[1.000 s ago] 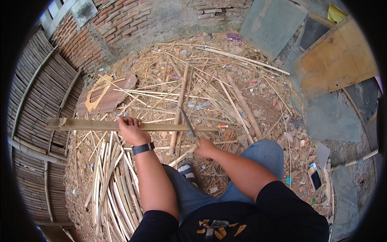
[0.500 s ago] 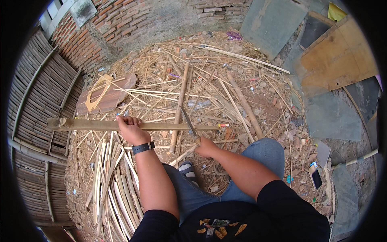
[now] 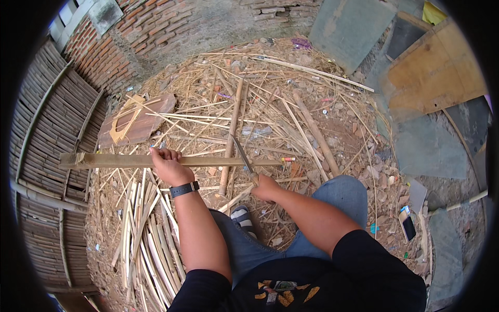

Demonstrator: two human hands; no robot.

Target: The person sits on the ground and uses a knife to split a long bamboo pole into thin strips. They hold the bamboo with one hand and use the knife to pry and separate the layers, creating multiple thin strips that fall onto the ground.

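Observation:
A wide split bamboo piece lies level across the view, with a node close to its left end. My left hand is closed around its middle, the fingers curled over the far edge. In my right hand is the handle of a long knife, its blade pointing up and to the left. The blade crosses the bamboo piece near that piece's right end; whether it bites into it, I cannot tell. Beneath them a round bamboo pole rests on the ground, running away from me.
Many pale bamboo strips are heaped at the lower left. Another pole lies to the right. A brown board sits at the far left, and a phone on the right. A brick wall, bamboo fence and leaning sheets surround the littered ground.
Almost nothing differs. Both hands, the knife and the bamboo piece keep nearly the same places; the view has shifted very slightly.

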